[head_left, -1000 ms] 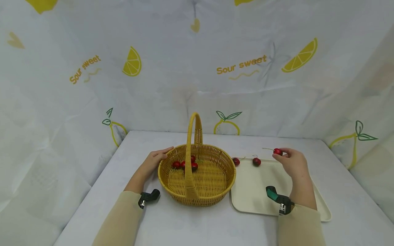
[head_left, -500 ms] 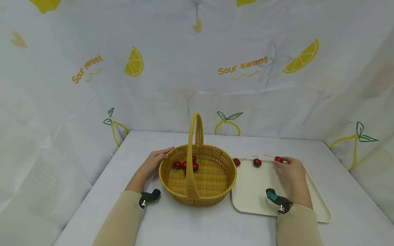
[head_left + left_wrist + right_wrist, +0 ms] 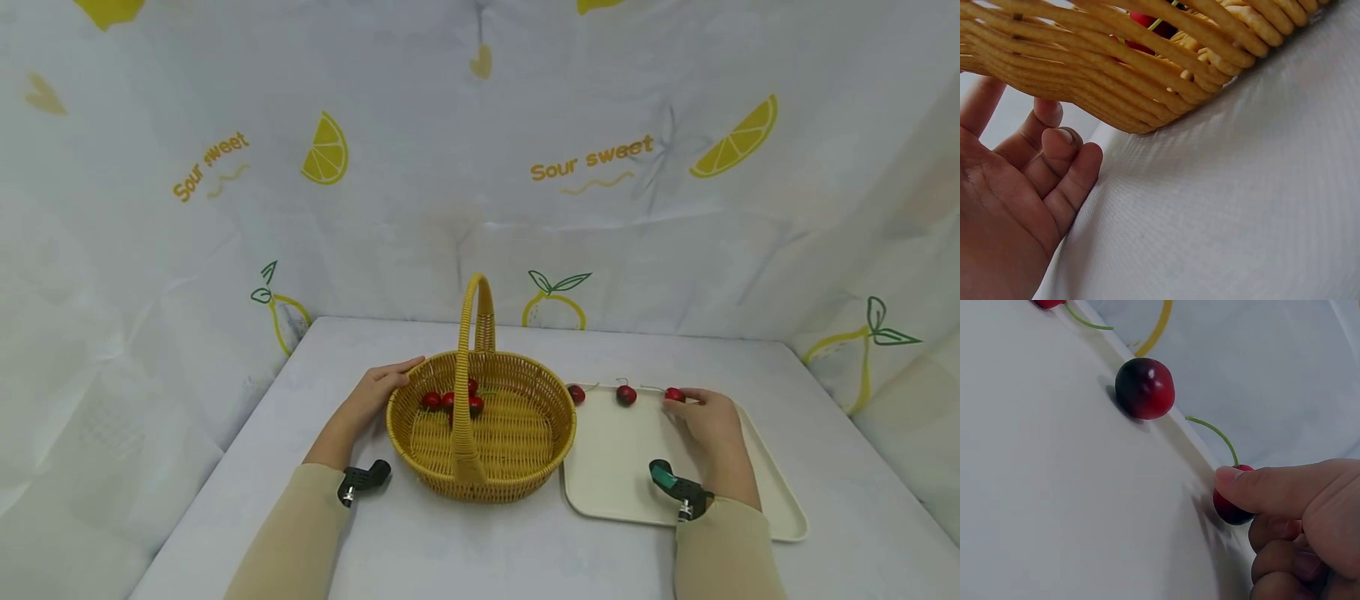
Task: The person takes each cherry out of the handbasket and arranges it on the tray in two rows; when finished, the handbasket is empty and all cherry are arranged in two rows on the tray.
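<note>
My right hand [image 3: 714, 418] pinches a dark red cherry [image 3: 1233, 503] between thumb and fingers at the far rim of the cream tray [image 3: 626, 492]. Its thin green stem points left in the head view. Along that same rim lie a second cherry [image 3: 626, 395] and a third cherry [image 3: 576, 394], the third close beside the basket. My left hand [image 3: 371, 397] rests against the left side of the yellow wicker basket [image 3: 517, 492], fingers loosely bent in the left wrist view. Several red cherries [image 3: 431, 402] sit in the left part of the basket, partly hidden behind its tall handle [image 3: 462, 400].
A white table [image 3: 420, 550] carries the basket and the tray side by side. Behind and at the sides hangs a white cloth [image 3: 420, 167] printed with lemons and lettering. Each wrist wears a black camera mount [image 3: 364, 481].
My right hand has lowered the cherry from above the tray's far right down to its far rim. The left hand and the basket stay where they were.
</note>
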`<state>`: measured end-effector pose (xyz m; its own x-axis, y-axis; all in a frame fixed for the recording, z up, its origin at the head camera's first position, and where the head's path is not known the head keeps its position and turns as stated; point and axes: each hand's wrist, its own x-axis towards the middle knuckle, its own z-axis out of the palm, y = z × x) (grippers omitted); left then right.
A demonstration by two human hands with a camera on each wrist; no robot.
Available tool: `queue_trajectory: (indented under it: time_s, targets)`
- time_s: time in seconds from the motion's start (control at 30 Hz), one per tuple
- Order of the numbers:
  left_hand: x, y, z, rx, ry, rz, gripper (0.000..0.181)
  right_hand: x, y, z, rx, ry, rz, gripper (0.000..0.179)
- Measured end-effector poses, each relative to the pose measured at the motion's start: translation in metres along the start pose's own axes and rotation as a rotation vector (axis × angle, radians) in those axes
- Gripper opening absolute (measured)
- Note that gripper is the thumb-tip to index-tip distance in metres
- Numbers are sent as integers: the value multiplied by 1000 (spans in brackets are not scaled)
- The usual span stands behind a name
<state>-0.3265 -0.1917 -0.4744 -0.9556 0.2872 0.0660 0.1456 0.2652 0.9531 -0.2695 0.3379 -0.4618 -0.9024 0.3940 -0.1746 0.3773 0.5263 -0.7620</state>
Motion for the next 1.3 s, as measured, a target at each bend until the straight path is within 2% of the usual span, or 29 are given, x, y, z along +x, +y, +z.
queue_trajectory:
  time_s: [0.33,0.6,0.77,1.03,1.3]
  targets:
    - [0,2,0,1,3,-16,52,3,9,-3,22,-41,23,74]
    - [-1,3,1,8,4,-14,51,-4,0,-14,39,-39,52,77]
    - [-1,2,1,20,4,-9,51,-15,-15,-26,88,-31,-14,77]
    - [-1,2,0,16,0,-10,50,-35,-52,-33,138,11,-109,74]
    - [0,0,-1,12,-10,-3,51,-59,-82,-39,220,-9,-246,72]
